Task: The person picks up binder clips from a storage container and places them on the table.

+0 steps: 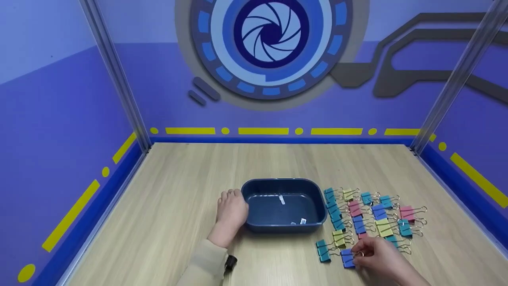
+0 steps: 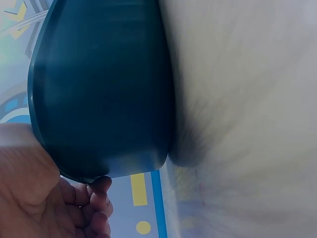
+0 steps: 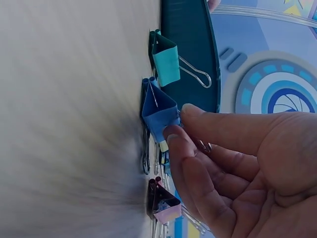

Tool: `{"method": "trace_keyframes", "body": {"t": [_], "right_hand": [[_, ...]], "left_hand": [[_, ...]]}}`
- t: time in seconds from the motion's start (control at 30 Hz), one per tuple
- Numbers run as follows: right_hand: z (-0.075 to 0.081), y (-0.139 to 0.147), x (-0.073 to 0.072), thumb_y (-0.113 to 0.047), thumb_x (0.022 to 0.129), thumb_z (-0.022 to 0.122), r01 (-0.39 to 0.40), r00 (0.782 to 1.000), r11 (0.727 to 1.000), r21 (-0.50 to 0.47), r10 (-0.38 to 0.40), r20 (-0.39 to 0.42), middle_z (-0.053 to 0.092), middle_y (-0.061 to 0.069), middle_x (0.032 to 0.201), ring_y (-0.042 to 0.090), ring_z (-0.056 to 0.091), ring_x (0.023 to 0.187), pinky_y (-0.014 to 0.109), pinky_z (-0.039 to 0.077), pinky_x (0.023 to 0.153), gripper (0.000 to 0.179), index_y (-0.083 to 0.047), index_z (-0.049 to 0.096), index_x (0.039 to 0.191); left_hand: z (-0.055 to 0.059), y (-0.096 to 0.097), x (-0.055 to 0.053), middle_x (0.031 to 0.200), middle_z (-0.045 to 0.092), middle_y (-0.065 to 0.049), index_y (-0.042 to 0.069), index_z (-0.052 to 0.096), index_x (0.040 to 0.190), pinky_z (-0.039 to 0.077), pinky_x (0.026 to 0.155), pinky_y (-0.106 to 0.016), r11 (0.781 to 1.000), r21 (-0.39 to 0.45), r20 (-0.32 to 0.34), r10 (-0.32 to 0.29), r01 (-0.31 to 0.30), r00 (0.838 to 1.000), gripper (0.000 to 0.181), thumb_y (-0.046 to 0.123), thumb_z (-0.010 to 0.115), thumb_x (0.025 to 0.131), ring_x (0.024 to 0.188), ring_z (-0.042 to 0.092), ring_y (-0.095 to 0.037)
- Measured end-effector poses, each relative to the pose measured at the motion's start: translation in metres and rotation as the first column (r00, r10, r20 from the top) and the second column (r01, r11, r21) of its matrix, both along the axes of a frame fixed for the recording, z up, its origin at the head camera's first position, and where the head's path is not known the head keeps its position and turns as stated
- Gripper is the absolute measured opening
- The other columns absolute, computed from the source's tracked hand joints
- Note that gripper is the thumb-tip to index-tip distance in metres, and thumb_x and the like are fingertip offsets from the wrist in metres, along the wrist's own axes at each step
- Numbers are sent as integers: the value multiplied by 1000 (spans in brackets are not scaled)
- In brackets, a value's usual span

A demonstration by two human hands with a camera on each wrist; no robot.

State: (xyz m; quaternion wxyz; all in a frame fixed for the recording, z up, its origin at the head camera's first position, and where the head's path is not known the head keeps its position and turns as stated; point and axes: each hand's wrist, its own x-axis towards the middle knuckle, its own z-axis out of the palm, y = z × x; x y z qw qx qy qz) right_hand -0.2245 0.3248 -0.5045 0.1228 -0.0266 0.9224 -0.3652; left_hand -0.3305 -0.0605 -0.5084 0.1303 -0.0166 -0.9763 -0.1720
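My left hand (image 1: 232, 208) holds the left rim of a dark blue-green plastic bin (image 1: 283, 229); in the left wrist view its fingers (image 2: 101, 203) curl at the bin's edge. With thumb and fingertips, my right hand (image 1: 379, 256) pinches a blue binder clip (image 1: 347, 258) by its wire handle side. That clip (image 3: 161, 111) is on the table, its folded body towards the camera in the right wrist view. Just left of it lies a teal binder clip (image 1: 323, 251), and a yellow one (image 1: 339, 238) is behind. The hand partly covers a red clip (image 1: 362, 236).
Several more binder clips in teal, yellow, blue and pink, such as a pink one (image 1: 406, 213), lie in rough columns right of the bin. Small white labels (image 1: 303, 221) show on the bin's floor. Printed panels (image 1: 166, 91) wall the wooden table (image 1: 190, 171) at back and sides.
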Motion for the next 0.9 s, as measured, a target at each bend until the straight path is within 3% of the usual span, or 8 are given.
{"method": "trace_keyframes", "body": {"t": [0.17, 0.37, 0.5, 0.7, 0.8, 0.9], "right_hand": [[7, -1, 2, -11, 81, 83, 13, 999, 1000, 26, -12, -39, 70, 1, 89, 15, 63, 83, 22, 51, 69, 21, -5, 72, 98], [36, -4, 1, -15, 85, 80, 107, 983, 988, 114, -88, -161, 73, -2, 89, 12, 66, 84, 24, 52, 72, 19, -7, 74, 101], [51, -6, -7, -21, 90, 77, 111, 976, 986, 126, -84, -202, 75, -1, 93, 14, 68, 87, 29, 53, 70, 17, -9, 74, 102], [65, -13, -23, -25, 94, 72, 80, 961, 991, 108, -48, -273, 75, 2, 99, 16, 68, 89, 29, 53, 69, 18, -11, 74, 106], [75, -18, -36, -33, 98, 68, 82, 946, 993, 83, -52, -319, 73, 11, 109, 24, 69, 94, 35, 56, 75, 36, -7, 68, 123], [87, -21, -55, -42, 101, 60, 85, 927, 995, 55, -59, -370, 59, 26, 136, 42, 62, 117, 54, 54, 92, 62, -2, 48, 146]], "left_hand": [[0, 1, -1, 113, 65, -22, -6, 62, 114, 46, 89, -47, 1000, -8, 3, 8, -8, 1000, 30, 15, 58, 94, 105, 56, -36], [1, 0, -4, 108, 65, -21, -6, 63, 111, 46, 88, -47, 1000, -10, 1, 20, -20, 1000, 28, 15, 57, 94, 103, 56, -37], [2, -2, -6, 105, 66, -21, -5, 64, 108, 46, 86, -48, 1000, -3, -15, 22, -23, 1000, 29, 22, 60, 97, 101, 57, -38], [9, -10, -4, 108, 65, -25, -8, 63, 112, 46, 91, -51, 999, 32, 65, 30, -33, 997, 67, 57, 50, 101, 105, 57, -40], [21, -18, -6, 113, 65, -27, -9, 61, 117, 46, 95, -52, 998, 40, 92, 50, -54, 994, 75, 63, 45, 101, 109, 57, -42], [37, -27, -14, 118, 64, -30, -10, 60, 120, 44, 99, -53, 996, 45, 62, 71, -74, 996, 75, 61, 46, 101, 112, 57, -45]]}}
